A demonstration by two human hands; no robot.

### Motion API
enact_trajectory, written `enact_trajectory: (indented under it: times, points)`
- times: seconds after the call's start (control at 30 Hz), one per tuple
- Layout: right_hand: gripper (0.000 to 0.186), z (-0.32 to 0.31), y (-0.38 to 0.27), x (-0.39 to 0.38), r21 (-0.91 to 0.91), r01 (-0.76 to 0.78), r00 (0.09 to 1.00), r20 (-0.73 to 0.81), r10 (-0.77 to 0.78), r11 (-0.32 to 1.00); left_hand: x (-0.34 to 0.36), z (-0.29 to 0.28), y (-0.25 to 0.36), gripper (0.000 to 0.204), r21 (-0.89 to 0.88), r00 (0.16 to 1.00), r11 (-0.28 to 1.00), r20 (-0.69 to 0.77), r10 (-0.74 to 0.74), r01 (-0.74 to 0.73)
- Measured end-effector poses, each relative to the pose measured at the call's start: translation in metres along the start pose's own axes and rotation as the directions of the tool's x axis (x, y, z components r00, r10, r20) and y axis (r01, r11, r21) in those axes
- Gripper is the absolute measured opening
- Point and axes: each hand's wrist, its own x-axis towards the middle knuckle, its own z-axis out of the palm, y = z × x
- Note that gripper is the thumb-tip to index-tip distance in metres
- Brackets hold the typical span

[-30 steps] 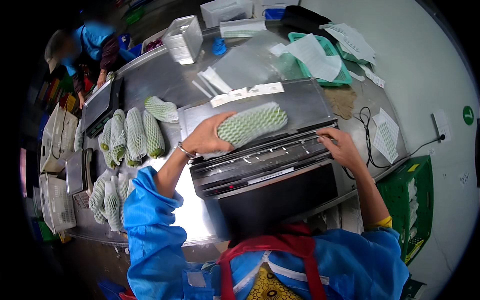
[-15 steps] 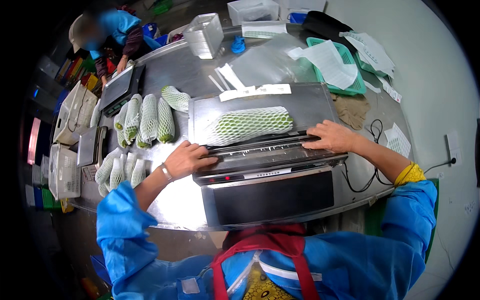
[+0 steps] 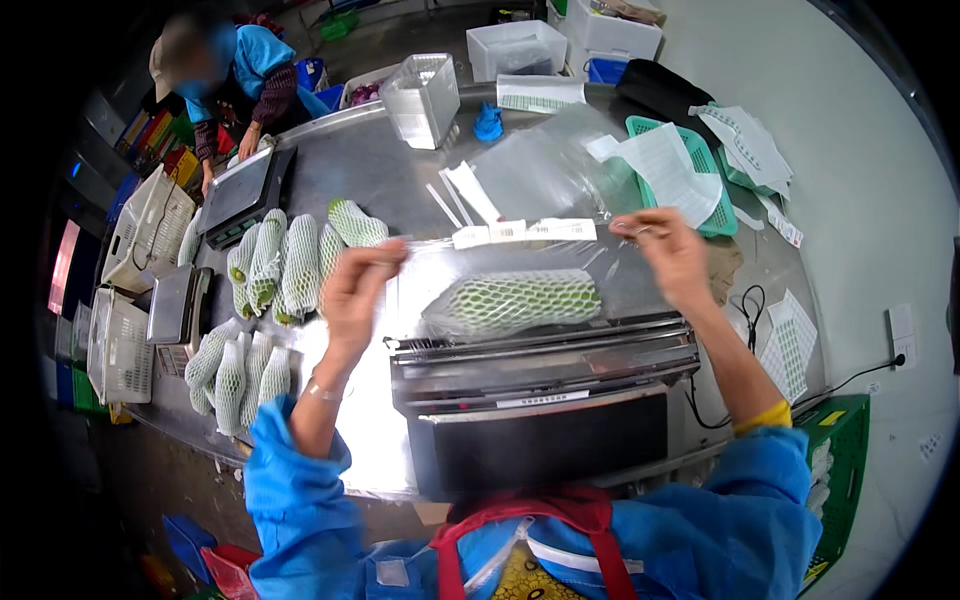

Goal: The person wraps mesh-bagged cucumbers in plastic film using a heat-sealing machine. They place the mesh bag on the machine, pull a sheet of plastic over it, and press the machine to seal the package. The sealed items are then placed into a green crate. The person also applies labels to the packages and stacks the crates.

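Note:
My left hand (image 3: 368,280) and my right hand (image 3: 660,250) are raised with fingers pinched on a clear plastic film (image 3: 470,255), stretched between them above a steel wrapping machine (image 3: 535,418). A long green vegetable in white foam netting (image 3: 520,300) lies beneath the film on the machine's top plate, behind its black front bars. A strip of white labels (image 3: 520,232) is at the back of that plate. Several more netted vegetables (image 3: 300,265) lie on the steel table at the left, a little beyond my left hand.
Two scales (image 3: 235,185) (image 3: 175,310) and white crates (image 3: 120,345) are at the left. A co-worker (image 3: 245,80) leans over the far left. Clear containers (image 3: 420,105), green baskets (image 3: 720,200) and paper sheets (image 3: 785,360) lie around the back and right, beside cables (image 3: 700,410).
The netted vegetable went from my left hand onto the plate. My hands then moved from the machine's front bars upward and back, and the film is now drawn up between them.

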Motion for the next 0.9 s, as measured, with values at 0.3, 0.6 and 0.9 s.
enact_trajectory:
  times: [0.3, 0.6, 0.9]
  points:
    - [0.077, -0.008, 0.061, -0.001, -0.561, 0.419, 0.721, 0.683, 0.114, 0.714, 0.013, -0.005, -0.06, 0.079, 0.475, 0.611, 0.816, 0.766, -0.199, -0.329]
    - [0.048, 0.001, -0.026, -0.058, -0.431, -0.605, 0.579, 0.34, 0.741, 0.67, -0.043, 0.012, -0.012, 0.057, 0.176, 0.615, 0.845, 0.614, -0.495, 0.505]
    - [0.032, 0.008, 0.013, -0.26, 0.539, -0.836, 0.418, 0.508, 0.753, 0.1, -0.235, 0.022, 0.014, 0.028, -0.354, 0.144, -0.034, 0.464, -0.874, 0.935]
